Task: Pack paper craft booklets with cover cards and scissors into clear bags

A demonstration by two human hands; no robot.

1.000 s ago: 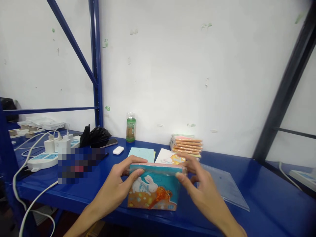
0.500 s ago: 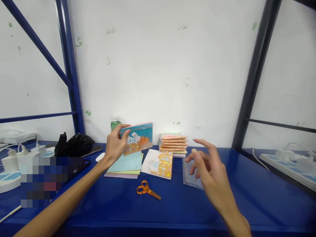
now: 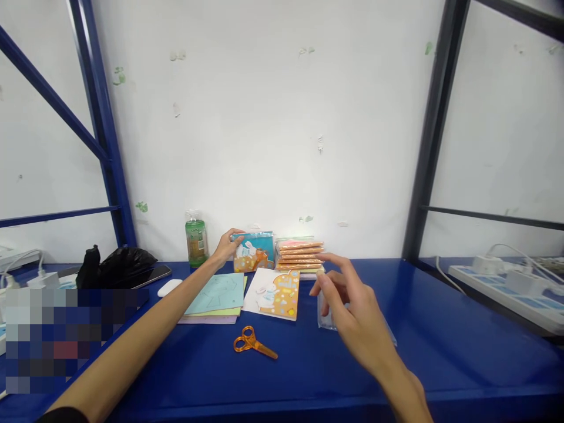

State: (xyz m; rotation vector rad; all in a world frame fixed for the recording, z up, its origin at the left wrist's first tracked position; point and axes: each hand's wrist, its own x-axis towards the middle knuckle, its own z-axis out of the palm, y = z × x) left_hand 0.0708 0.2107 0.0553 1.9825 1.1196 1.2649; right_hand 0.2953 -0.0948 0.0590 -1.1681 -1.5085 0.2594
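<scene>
Right now left hand (image 3: pixel 225 247) pinches the blue rabbit pack (image 3: pixel 254 251) upright near the wall (image 3: pixel 247 147), beside orange stack (image 3: pixel 302 256); right hand (image 3: pixel 359 320) empty, fingers apart. Released too upright, pack could topple forward.

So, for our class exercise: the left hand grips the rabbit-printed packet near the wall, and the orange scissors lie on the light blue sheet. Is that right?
Not quite: in the head view, the orange scissors lie on the blue tabletop, apart from the light blue sheet. The left hand does grip the rabbit-printed packet near the wall.
</scene>
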